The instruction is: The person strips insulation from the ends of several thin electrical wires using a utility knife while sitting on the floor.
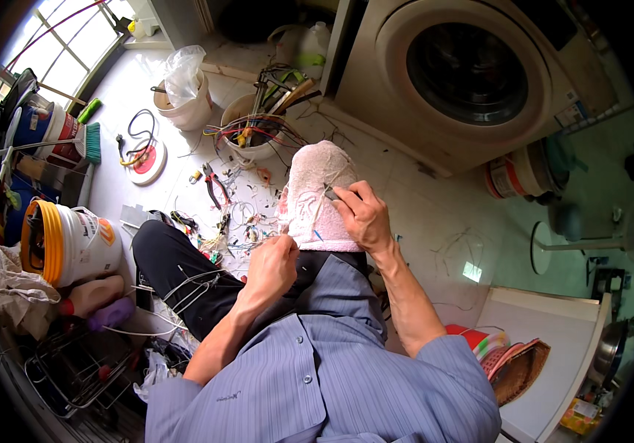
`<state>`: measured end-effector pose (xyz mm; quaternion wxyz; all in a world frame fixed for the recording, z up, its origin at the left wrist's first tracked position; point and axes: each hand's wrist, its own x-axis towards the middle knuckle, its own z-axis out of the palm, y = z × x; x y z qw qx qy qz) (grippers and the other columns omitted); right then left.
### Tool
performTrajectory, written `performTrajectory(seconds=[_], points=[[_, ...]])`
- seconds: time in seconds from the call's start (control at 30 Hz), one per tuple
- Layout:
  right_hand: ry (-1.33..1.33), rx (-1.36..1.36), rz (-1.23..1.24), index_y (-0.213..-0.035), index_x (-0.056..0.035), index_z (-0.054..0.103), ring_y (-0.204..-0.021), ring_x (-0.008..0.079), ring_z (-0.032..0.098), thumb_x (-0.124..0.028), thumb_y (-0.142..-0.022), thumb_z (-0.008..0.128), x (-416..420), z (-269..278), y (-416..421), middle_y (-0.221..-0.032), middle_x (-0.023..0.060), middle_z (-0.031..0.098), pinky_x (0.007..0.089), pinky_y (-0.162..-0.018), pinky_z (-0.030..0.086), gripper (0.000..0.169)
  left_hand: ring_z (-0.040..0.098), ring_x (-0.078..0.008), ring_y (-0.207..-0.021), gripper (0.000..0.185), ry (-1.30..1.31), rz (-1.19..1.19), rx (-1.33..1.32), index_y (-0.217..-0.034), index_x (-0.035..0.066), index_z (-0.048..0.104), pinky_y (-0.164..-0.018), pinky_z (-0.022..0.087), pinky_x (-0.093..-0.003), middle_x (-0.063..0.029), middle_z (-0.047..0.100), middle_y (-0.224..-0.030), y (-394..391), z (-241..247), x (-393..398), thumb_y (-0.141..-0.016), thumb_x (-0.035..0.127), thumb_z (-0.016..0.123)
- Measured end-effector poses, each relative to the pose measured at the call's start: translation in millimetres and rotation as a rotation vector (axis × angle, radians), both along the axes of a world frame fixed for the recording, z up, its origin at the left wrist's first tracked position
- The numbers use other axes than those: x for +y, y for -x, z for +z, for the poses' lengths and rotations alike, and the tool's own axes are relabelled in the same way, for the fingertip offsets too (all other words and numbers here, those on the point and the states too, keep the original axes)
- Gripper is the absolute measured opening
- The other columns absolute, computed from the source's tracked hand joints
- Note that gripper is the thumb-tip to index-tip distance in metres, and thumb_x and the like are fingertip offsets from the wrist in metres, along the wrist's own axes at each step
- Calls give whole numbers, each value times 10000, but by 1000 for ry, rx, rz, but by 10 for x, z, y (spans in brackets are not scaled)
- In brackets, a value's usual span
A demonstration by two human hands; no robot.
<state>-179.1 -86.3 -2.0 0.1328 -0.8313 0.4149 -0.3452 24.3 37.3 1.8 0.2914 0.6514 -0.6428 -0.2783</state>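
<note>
A pink terry towel (322,177) is draped over my right knee. My right hand (365,216) rests at its right side, pinching a small dark grey blade-like tool (330,192) between thumb and fingers. Close to the towel's lower left corner, my left hand (273,266) is curled into a fist. Whether a thin strand lies between its fingertips is too small to tell. A short blue wire piece (318,236) and pale strands lie on the towel. Stripped grey cable sheathing (195,287) lies across my left thigh.
Pliers (215,185) and wire scraps (245,219) litter the floor at left. Beyond them stand a bucket of wires and tools (239,113), a bucket with a plastic bag (190,113) and a corded white disc (153,166). A washing machine (372,105) stands ahead right; a white bucket (92,238) at left.
</note>
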Motion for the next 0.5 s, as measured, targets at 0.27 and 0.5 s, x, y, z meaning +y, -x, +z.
performTrajectory(seconds=[0.27,0.5], points=[[24,-8,12,-1050,-94,737,-751,311,667,-137,-789,800,-16,-28,22,-915,85,624,405,-659,553,272,647,-386,-768,46,-37,33,47,-841,-3,629,-683,500,-448,-192,650,-797,-48,51,153,-849,42,633],[5,-14,27,-1039,-57,746,-788,309,669,-111,-811,780,5,34,3,-931,110,636,393,-683,552,236,645,-402,-779,31,-37,28,10,-845,1,611,-687,504,-480,-204,653,-809,-89,145,247,-851,32,611]])
